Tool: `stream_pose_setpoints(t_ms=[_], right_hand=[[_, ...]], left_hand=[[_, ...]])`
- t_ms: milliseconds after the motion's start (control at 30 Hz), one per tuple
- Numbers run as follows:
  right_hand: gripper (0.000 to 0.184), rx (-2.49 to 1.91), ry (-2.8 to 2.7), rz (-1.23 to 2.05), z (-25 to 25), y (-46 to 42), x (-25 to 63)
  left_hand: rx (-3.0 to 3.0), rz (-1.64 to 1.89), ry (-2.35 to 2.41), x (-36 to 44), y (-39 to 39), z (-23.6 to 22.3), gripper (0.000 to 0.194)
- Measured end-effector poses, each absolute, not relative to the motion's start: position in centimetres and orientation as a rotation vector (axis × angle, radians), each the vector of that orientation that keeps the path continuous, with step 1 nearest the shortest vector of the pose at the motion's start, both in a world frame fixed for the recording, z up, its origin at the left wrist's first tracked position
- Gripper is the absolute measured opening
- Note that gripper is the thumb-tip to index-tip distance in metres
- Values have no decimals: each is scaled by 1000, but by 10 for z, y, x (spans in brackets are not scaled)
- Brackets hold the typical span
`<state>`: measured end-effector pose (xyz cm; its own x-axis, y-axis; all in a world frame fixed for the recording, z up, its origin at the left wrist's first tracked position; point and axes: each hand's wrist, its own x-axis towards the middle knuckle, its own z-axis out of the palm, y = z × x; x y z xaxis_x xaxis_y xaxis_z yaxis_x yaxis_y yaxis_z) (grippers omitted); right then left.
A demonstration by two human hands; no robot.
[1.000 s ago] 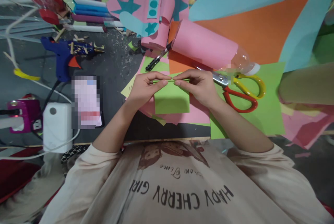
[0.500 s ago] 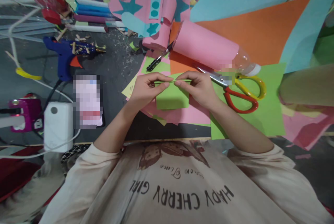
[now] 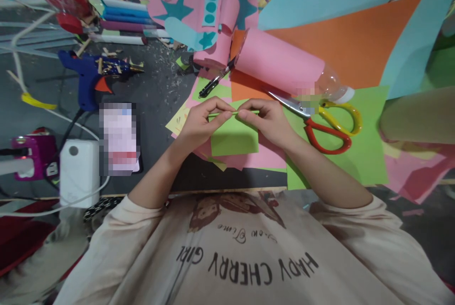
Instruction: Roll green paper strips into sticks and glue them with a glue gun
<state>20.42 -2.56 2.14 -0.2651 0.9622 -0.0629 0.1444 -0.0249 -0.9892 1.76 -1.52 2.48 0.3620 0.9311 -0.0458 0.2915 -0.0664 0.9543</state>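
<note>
A person's left hand [image 3: 197, 122] and right hand [image 3: 273, 122] meet over a tabletop [image 3: 156, 101] in the head view, pinching the far edge of a small green paper [image 3: 234, 141] between thumbs and forefingers; the two thumb tips sit near one another at mid-edge, with neither hand plainly nearer the middle. The pinched edge forms a narrow strip whose long axis runs left to right, from one hand to the other; whether it is folded or rolled cannot be told. The rest of the paper extends from that strip toward the person's body, between the wrists and above pink paper [image 3: 272, 153]; it lies just on the near side of the fingertips. Scissors [image 3: 307, 124] rest just beyond the right hand, to its right; a pink-wrapped bottle [image 3: 280, 63] lies past both hands, a pen [image 3: 213, 84] beside it; a glue gun [image 3: 85, 82] and a phone [image 3: 121, 136] lie well to the left.
</note>
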Motion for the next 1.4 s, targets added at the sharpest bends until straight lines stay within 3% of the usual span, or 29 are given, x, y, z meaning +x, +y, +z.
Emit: stream_pose_setpoints(t_ms=[600, 833, 1100, 1400], right_hand=[[44, -1254, -1663, 1204, 19, -26, 208], [33, -1266, -1608, 1264, 18, -25, 208], [42, -1201, -1603, 1346, 21, -25, 207], [47, -1179, -1659, 1235, 17, -27, 207]], left_hand=[[1733, 828, 1061, 16, -15, 19, 21], [1727, 880, 1070, 16, -14, 17, 14], [1746, 961, 1043, 17, -16, 17, 8], [1706, 846, 1058, 17, -14, 24, 19]])
